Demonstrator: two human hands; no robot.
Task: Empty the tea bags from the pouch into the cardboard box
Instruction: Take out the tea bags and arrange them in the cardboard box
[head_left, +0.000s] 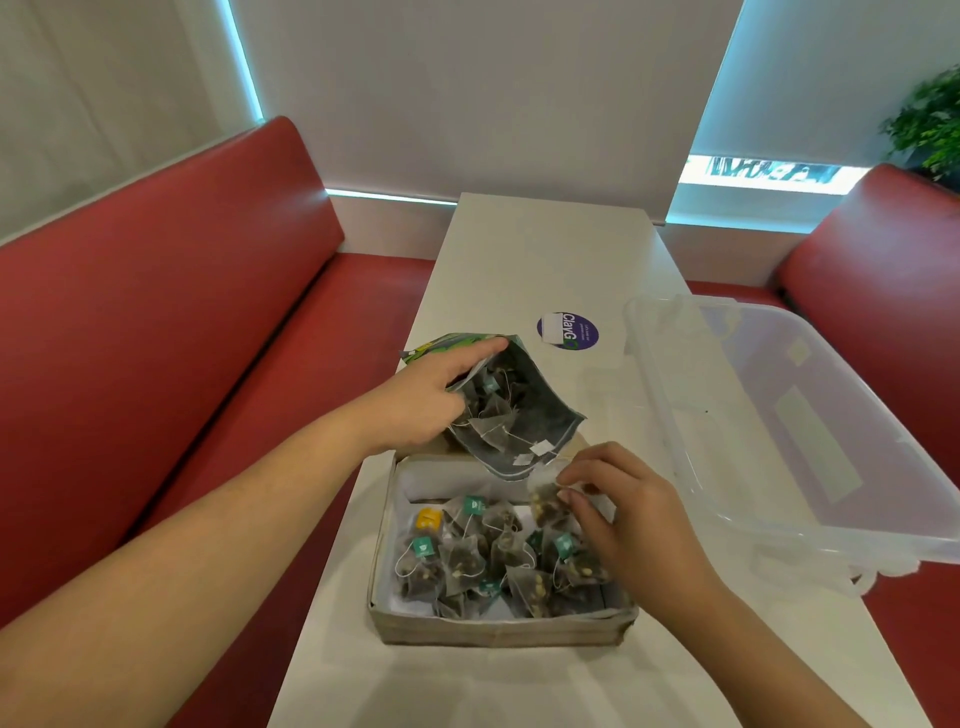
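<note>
Centre-left, the left hand (415, 400) grips the open pouch (524, 415), mouth tipped over the cardboard box (498, 631) at lower centre, tea bags (467, 556) heaped inside; the right hand (634, 519) pinches one loose bag (548, 506) at its upper right corner.

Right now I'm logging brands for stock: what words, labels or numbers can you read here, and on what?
"ClayG": round purple sticker on the white table; its smaller line is too small to read.
Tags on the tea bags: pale logo on green, too small to read.
Pouch: green outer print, blurred, unreadable.
Clear bin: pale labels, nothing legible.
</note>
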